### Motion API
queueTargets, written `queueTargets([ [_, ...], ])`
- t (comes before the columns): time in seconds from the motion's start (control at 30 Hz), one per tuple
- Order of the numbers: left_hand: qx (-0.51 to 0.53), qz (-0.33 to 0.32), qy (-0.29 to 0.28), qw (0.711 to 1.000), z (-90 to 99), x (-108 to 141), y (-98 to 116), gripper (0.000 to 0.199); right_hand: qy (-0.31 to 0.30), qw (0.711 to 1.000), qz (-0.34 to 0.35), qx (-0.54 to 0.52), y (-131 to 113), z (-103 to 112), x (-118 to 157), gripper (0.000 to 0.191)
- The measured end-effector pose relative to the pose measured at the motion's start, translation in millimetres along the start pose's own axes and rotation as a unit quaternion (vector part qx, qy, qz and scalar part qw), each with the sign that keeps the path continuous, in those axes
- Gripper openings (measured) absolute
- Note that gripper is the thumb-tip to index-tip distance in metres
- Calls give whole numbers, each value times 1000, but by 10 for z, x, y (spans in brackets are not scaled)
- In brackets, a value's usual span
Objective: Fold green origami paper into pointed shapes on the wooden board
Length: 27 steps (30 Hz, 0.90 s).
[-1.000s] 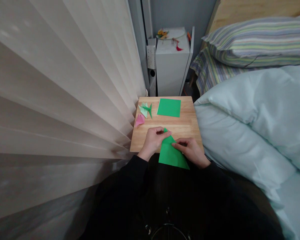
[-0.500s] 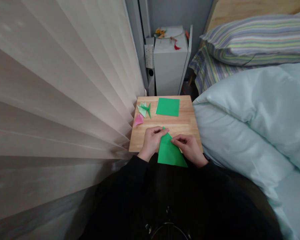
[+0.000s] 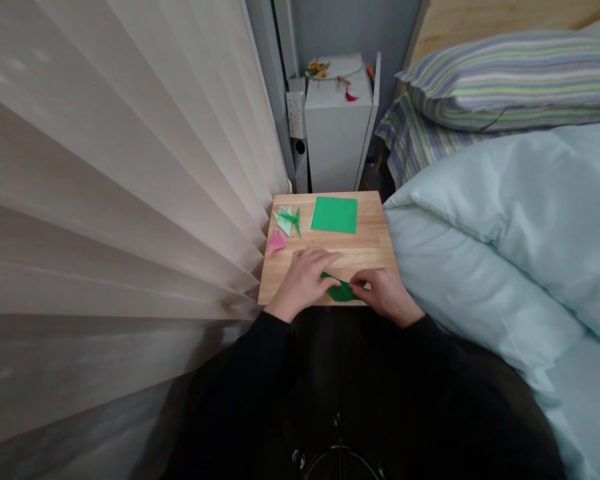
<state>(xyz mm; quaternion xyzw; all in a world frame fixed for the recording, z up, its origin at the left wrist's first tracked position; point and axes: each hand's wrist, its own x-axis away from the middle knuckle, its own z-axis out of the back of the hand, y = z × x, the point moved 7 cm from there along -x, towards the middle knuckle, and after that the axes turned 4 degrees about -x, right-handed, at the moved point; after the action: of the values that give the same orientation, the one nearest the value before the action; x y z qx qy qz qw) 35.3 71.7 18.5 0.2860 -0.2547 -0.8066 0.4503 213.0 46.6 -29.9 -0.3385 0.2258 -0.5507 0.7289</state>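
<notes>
A green sheet of origami paper [image 3: 341, 291] is between my hands at the near edge of the small wooden table [image 3: 380, 250]. It looks tilted or folded over, and only a narrow dark-green part shows. My right hand [image 3: 386, 293] pinches its right end between thumb and fingers. My left hand [image 3: 306, 281] is at the left end, fingers stretched out and thumb apart from them, the thumb tip touching the paper. Beyond the hands lies a flat green square of paper [image 3: 334, 215]. Folded green paper pieces [image 3: 290, 219] and a pink folded paper [image 3: 277, 241] sit at the left.
Pleated curtains [image 3: 180, 167] hang close along the table's left side. A bed with a pale blue quilt [image 3: 480, 220] and a striped pillow [image 3: 520, 80] borders the right. Behind the table stands a white cabinet [image 3: 335, 147] with small ornaments on top.
The green sheet has gone from a broad triangle hanging toward me to a narrow strip at the table's edge. My left fingers have opened out from their pinch; my right hand has moved slightly right.
</notes>
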Motion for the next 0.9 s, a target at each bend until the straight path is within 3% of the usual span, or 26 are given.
queueTargets([
  [0.07, 19, -6, -87, 996, -242, 38, 90, 21, 0, 1000, 13, -13, -54, -6, -5, 15],
  [0.1, 39, 11, -93, 995, -311, 49, 86, 17, 14, 999, 15, -38, -70, 21, -11, 12],
  [0.17, 107, 70, -48, 991, -347, 48, 3, 12, 60, 991, 10, -120, -72, 117, -27, 13],
  [0.27, 262, 162, 30, 951, -349, 42, -163, 4, 138, 947, -20, -291, 4, 247, -44, 42],
  [0.37, 382, 192, -15, 904, -484, 27, -159, 16, 161, 900, -59, -400, 67, 231, -57, 50],
  [0.47, 411, 199, -25, 889, -558, 34, -97, 22, 139, 892, -64, -425, 41, 154, -67, 46],
  [0.57, 438, 225, 72, 867, -491, 57, -131, 27, 116, 902, -53, -413, 16, 107, -68, 35],
  [0.67, 504, 264, 151, 808, -433, 91, -210, 29, 118, 917, -56, -378, 44, 105, -62, 25],
  [0.73, 535, 279, 153, 783, -432, 93, -228, 32, 135, 912, -61, -383, 67, 118, -58, 27],
  [0.9, 550, 306, 129, 766, -459, 118, -210, 38, 168, 880, -84, -437, 88, 96, -51, 41],
])
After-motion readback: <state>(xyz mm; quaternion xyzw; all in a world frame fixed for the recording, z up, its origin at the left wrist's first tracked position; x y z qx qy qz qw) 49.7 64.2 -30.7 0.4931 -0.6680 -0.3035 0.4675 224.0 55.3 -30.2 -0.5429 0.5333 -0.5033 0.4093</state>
